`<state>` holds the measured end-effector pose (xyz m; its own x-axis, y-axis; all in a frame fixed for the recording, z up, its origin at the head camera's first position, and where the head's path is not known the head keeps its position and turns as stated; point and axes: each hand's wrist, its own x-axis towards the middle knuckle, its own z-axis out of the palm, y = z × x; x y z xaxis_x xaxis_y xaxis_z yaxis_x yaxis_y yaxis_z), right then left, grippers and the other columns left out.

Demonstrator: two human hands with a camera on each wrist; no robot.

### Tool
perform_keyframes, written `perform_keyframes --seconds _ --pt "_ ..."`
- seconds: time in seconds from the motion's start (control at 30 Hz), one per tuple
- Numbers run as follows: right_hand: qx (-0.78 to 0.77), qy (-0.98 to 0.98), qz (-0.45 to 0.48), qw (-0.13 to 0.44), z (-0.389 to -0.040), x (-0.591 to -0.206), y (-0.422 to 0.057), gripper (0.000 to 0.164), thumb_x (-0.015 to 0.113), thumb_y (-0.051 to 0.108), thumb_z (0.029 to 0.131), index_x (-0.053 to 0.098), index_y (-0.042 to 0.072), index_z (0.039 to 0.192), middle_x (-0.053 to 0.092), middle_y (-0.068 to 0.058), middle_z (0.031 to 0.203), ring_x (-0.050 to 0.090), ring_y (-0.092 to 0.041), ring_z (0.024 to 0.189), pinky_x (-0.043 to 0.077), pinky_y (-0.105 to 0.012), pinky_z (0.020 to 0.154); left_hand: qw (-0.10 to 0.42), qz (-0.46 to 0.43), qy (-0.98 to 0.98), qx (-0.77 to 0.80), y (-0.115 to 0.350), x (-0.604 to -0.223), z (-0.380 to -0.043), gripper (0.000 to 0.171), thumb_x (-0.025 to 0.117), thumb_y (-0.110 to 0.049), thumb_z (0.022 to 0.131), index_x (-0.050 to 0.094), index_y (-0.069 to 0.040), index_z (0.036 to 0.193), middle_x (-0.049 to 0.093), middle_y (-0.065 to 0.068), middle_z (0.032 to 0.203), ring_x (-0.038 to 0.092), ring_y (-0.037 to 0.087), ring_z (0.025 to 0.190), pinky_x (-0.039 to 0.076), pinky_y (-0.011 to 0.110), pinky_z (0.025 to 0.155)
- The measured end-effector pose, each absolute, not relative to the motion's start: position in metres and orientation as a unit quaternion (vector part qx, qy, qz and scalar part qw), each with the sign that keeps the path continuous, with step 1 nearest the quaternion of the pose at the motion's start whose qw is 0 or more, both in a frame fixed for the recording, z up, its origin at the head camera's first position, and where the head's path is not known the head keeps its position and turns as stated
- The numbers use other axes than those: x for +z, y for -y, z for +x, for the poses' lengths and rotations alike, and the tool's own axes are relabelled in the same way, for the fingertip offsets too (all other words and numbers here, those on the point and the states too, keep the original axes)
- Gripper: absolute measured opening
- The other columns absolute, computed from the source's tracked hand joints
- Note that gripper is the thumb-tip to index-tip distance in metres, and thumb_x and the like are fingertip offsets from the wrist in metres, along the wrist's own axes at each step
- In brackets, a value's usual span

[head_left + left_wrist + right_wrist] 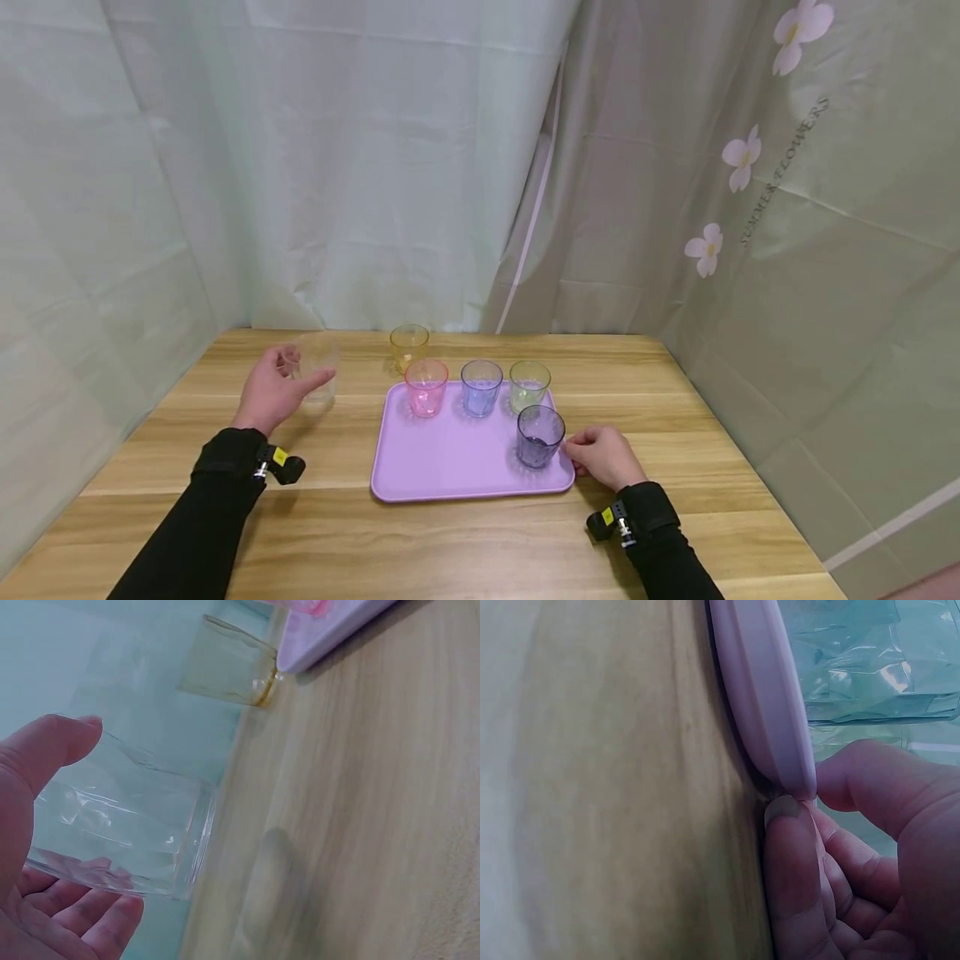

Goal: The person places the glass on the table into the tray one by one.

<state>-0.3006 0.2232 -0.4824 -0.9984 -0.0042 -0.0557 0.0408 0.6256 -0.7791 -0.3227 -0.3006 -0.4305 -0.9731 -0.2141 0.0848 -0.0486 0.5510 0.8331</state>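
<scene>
My left hand [275,392] grips a clear glass [315,367], thumb on one side and fingers on the other. In the left wrist view that clear glass [120,825] hangs just above the wood, with a shadow below. On its right edge, the purple tray [450,467] is pinched between thumb and fingers of my right hand [606,457]. A dark grey glass [540,437] stands on the tray close to that hand. Pink [427,392], blue [481,392] and green glasses [529,390] stand in a row along the tray's back edge.
Behind the tray's back left corner, a yellow glass [409,346] stands on the wooden table [337,533]. Pale curtains [360,167] close off the back and both sides; the right one carries printed flowers [741,158].
</scene>
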Motion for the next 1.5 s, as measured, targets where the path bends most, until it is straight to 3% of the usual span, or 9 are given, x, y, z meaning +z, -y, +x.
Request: perform_keyframes --seconds 0.4,1.07,1.5 --pt "-0.428 -0.903 0.017 0.032 -0.299 -0.480 -0.222 0.016 0.079 0.016 0.096 0.081 0.000 0.098 0.076 -0.003 0.085 0.070 -0.014 0.071 0.059 -0.028 0.066 0.091 0.070 0.875 -0.470 0.295 -0.414 -0.313 0.098 0.080 -0.052 0.099 0.032 0.006 0.162 0.038 0.034 0.163 0.035 0.057 0.154 0.038 0.072 0.121" --pt "-0.418 -0.907 0.021 0.039 -0.300 -0.478 -0.223 0.017 0.079 0.018 0.098 0.080 0.001 0.101 0.075 -0.004 0.087 0.070 -0.015 0.074 0.057 -0.028 0.067 0.094 0.019 0.884 -0.458 0.279 -0.388 -0.297 0.105 0.081 -0.054 0.097 0.030 0.004 0.168 0.045 0.030 0.161 0.039 0.055 0.152 0.041 0.069 0.117" --pt "-0.419 -0.907 0.018 0.033 -0.300 -0.478 -0.222 0.017 0.079 0.017 0.097 0.080 0.000 0.100 0.075 -0.003 0.085 0.070 -0.014 0.073 0.056 -0.028 0.066 0.072 0.015 0.883 -0.463 0.267 -0.378 -0.291 0.106 0.084 -0.054 0.094 0.031 0.002 0.168 0.045 0.028 0.163 0.038 0.054 0.155 0.043 0.069 0.118"
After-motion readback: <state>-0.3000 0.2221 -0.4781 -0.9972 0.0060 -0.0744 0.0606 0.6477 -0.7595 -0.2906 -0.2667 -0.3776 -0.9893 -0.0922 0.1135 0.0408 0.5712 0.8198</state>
